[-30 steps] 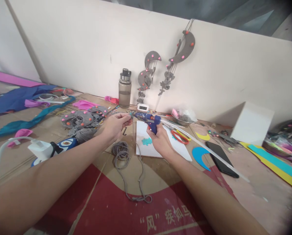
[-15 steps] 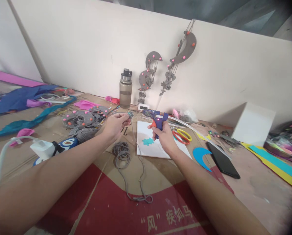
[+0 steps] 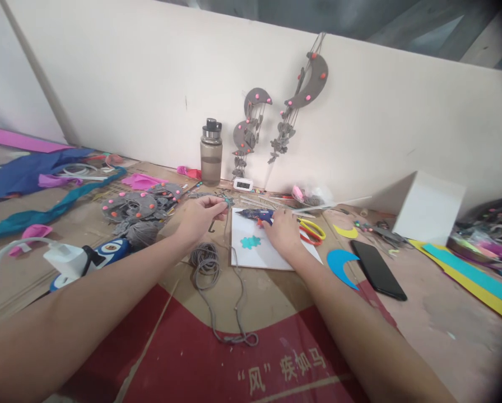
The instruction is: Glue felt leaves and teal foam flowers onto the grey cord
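My left hand is closed in a pinch on a small teal piece, with grey cord running down from it to a loose coil on the cardboard. My right hand is curled over a blue glue gun, which lies on its side at the top of a white board. Its nozzle points left, and the hand hides its grip. Below the nozzle, teal cut-out shapes lie on the board. Scissors with yellow and orange handles lie just right of my right hand.
A water bottle and a small digital clock stand by the wall, under hanging grey moon ornaments. To the right lie a blue crescent and a phone. Grey felt pieces and a power strip are left.
My right hand has lowered the glue gun from upright in the air to lying on the white board. My left hand keeps its pinch on the teal piece.
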The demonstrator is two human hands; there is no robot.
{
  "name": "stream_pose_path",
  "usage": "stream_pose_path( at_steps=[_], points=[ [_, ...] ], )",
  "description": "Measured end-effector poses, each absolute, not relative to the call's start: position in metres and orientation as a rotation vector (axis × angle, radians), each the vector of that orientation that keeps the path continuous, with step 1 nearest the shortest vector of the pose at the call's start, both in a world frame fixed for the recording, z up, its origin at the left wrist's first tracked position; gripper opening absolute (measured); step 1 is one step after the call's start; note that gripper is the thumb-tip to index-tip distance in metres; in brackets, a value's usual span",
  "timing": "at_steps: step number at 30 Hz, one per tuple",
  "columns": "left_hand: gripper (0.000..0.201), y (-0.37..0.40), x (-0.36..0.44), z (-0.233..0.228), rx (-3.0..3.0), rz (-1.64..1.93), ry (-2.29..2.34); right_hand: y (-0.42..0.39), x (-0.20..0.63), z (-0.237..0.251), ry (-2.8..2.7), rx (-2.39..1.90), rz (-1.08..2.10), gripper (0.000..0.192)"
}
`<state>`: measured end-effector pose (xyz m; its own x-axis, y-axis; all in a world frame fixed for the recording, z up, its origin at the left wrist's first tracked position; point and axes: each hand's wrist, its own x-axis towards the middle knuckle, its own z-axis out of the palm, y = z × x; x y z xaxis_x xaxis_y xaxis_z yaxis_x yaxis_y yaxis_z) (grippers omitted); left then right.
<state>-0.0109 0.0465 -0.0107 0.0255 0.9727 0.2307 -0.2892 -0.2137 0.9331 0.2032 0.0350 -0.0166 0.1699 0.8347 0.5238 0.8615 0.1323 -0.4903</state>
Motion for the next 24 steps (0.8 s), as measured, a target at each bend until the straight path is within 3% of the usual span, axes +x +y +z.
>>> stream_pose_path(
  at_steps=[3, 6, 9, 13, 16, 20, 24],
  points=[
    [0.019, 0.043, -0.01, -0.009, 1.271, 1.485, 0.884, 0.025, 0.187, -0.008, -1.63, -1.488, -0.076, 0.018],
    [0.018, 0.039, -0.012, -0.005, 1.388, 1.547, 1.015, 0.017, 0.159, 0.0, -1.572, -1.294, 0.374, 0.02],
    [0.015, 0.035, -0.014, 0.0, 1.55, 1.606, 1.099, 0.011, 0.13, 0.004, -1.332, -1.143, 0.935, 0.041],
    [0.013, 0.034, -0.015, 0.002, 1.635, 1.63, 1.116, 0.007, 0.111, 0.009, -1.178, -0.976, 1.287, 0.05],
    [0.015, 0.033, -0.015, 0.003, 1.575, 1.62, 1.085, 0.01, 0.113, 0.009, -1.222, -1.057, 1.168, 0.039],
    [0.018, 0.031, -0.012, 0.006, 1.464, 1.57, 1.027, 0.017, 0.123, 0.006, -1.484, -1.153, 0.66, 0.015],
    [0.02, 0.03, -0.009, 0.007, 1.371, 1.535, 0.97, 0.019, 0.127, 0.006, -1.544, -1.155, 0.454, 0.012]
  ],
)
